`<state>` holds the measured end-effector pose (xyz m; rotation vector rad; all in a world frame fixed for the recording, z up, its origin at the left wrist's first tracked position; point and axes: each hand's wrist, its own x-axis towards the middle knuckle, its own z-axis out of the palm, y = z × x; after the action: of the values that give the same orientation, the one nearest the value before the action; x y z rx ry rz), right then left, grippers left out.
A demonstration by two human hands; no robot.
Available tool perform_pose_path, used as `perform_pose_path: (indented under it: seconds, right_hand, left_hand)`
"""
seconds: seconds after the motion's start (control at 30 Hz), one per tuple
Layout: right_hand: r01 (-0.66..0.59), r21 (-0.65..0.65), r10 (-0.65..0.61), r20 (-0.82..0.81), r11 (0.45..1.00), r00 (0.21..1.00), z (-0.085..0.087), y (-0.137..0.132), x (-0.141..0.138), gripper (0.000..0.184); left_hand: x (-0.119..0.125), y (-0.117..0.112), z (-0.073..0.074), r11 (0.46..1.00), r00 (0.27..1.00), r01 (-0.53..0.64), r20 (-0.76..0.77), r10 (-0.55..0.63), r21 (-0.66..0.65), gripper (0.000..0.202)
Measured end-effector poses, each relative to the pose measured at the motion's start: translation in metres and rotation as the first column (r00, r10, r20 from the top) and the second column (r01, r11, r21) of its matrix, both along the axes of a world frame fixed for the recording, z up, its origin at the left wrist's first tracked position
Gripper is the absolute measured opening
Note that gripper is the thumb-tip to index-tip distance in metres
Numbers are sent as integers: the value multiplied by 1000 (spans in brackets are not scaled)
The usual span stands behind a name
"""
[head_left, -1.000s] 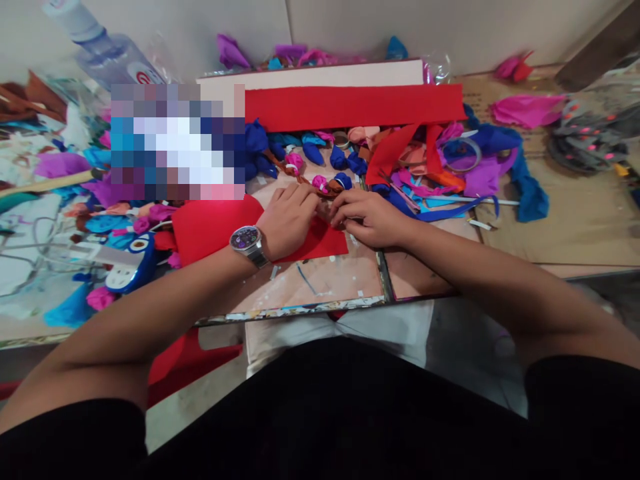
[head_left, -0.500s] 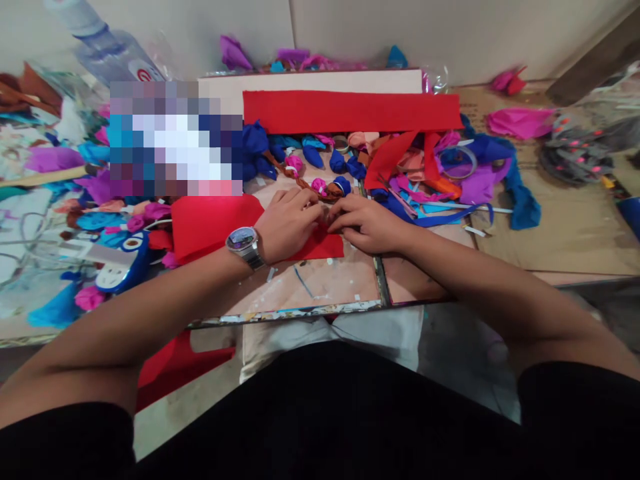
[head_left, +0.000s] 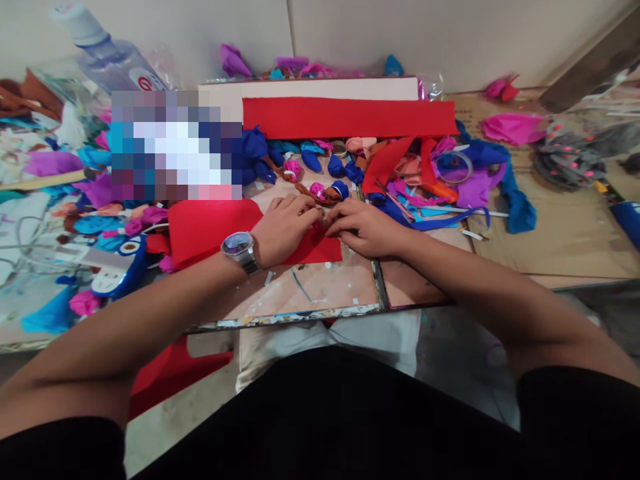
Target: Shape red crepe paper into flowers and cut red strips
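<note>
A sheet of red felt (head_left: 210, 228) lies flat on the paint-flecked work board (head_left: 310, 293). My left hand (head_left: 283, 227), with a wristwatch (head_left: 239, 247) on its wrist, rests on the sheet with its fingers curled and pinching at the felt's right part. My right hand (head_left: 363, 228) meets it fingertip to fingertip and is closed as well, pinching at the same spot. What lies between the fingertips is hidden. Just beyond the hands a brown cord (head_left: 305, 189) carries small pink and blue fabric buds (head_left: 341, 189).
A long red felt strip (head_left: 350, 117) lies across a pale board at the back. Blue, pink, purple scraps and tape rings (head_left: 453, 167) pile to the right. A plastic bottle (head_left: 100, 47) and a blue toy (head_left: 117, 267) stand left. Cardboard (head_left: 560, 233) covers the right side.
Both hands stay together at the red felt, with only small finger shifts. The view has drifted slightly.
</note>
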<state>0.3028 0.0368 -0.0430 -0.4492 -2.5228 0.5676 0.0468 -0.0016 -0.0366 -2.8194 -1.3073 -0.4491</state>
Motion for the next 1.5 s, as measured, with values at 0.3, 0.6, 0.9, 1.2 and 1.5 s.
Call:
perform_pose_path:
  seconds: [0.3, 0.6, 0.9, 1.2, 1.5]
  right_hand:
    - [3, -8, -3, 7, 1000, 1000, 0, 1, 0, 33]
    - [-2, 10, 2, 8, 1000, 1000, -1, 1, 0, 33]
    - [0, 4, 0, 8, 1000, 1000, 1, 1, -1, 31]
    - [124, -274, -152, -84, 954, 985, 11, -6, -1, 27]
    - [10, -311, -22, -37, 950, 999, 20, -6, 2, 32]
  left_hand:
    - [4, -1, 1, 1000, 1000, 16, 6, -16, 27, 24]
    - [3, 0, -2, 1000, 1000, -8, 6, 8, 11, 28]
    - [4, 1, -5, 999, 1000, 6, 29, -7, 46, 23]
    - [6, -3, 10, 995, 996, -55, 79, 49, 85, 30]
    - [6, -9, 18, 991, 989, -93, 126, 81, 92, 26]
